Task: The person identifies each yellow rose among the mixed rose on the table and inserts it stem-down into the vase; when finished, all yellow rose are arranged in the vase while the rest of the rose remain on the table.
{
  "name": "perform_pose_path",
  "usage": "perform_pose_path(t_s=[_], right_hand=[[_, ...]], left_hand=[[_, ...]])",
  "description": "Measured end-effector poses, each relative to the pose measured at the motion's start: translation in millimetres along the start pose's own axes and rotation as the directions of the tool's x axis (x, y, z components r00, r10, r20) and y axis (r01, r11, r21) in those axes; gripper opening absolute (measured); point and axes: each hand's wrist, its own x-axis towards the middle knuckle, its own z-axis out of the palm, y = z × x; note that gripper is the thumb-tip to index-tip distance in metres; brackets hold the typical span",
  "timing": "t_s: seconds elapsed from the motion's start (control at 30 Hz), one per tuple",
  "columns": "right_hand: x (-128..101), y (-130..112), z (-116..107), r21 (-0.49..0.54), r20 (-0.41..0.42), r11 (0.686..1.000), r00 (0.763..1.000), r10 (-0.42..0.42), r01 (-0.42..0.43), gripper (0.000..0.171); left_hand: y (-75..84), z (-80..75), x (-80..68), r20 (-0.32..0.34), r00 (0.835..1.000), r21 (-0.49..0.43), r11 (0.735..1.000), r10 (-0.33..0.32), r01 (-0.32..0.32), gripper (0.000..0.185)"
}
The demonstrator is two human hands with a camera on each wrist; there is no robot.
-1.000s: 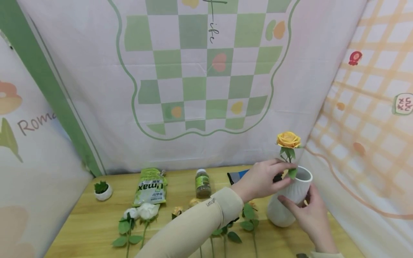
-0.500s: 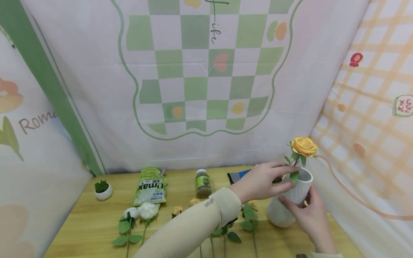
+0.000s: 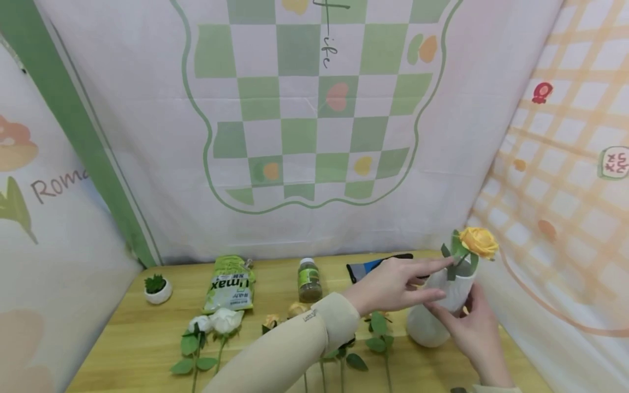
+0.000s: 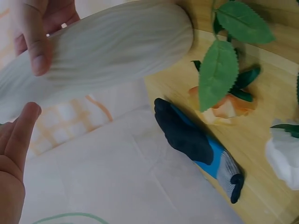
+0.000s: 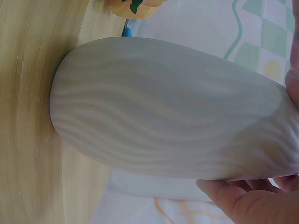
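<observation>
A yellow rose (image 3: 479, 243) stands in the white, wavy-ribbed vase (image 3: 429, 327), its bloom leaning right over the rim. My right hand (image 3: 479, 334) grips the upper part of the vase, thumb on the near side and fingers round the far side. With fingers stretched out, my left hand (image 3: 393, 283) reaches to the rose's leaves at the vase mouth. Its index fingertip appears to touch them. In the left wrist view, the vase (image 4: 117, 44) lies between both hands. The stem inside the vase is hidden.
White roses (image 3: 226, 321) and several yellow roses (image 3: 297, 309) lie across the table (image 3: 128, 338). Behind them are a green-and-white bag (image 3: 228, 286), a bottle (image 3: 308, 281) and a blue-and-black glove (image 4: 196, 142). A small potted succulent (image 3: 157, 289) sits at the left.
The yellow rose has sunk lower into the vase and tipped right. My left hand's fingers have straightened and let go of the stem. The right hand has stayed on the vase.
</observation>
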Motion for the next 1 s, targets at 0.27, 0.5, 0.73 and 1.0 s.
perform_pose_path(t_s=[0.27, 0.5, 0.73, 1.0], right_hand=[[1.5, 1.2, 2.2, 0.034, 0.016, 0.999, 1.000, 0.020, -0.020, 0.097], [1.6, 0.6, 3.3, 0.032, -0.007, 0.999, 0.999, 0.033, -0.033, 0.097], [2.5, 2.2, 2.5, 0.026, 0.005, 0.998, 0.998, 0.058, -0.058, 0.099], [5.2, 3.4, 1.0, 0.008, 0.026, 0.996, 0.995, 0.094, -0.094, 0.104]], left_hand=[[-7.1, -0.4, -30.9, -0.022, 0.997, -0.048, 0.996, -0.078, 0.077, 0.075], [-9.1, -9.1, -69.2, -0.060, 0.985, -0.076, 0.985, -0.161, 0.156, 0.080], [-0.3, -24.2, -113.9, -0.110, 0.960, -0.137, 0.961, -0.257, 0.241, 0.082], [6.2, -28.0, -167.9, -0.138, 0.917, -0.252, 0.909, -0.373, 0.332, 0.081]])
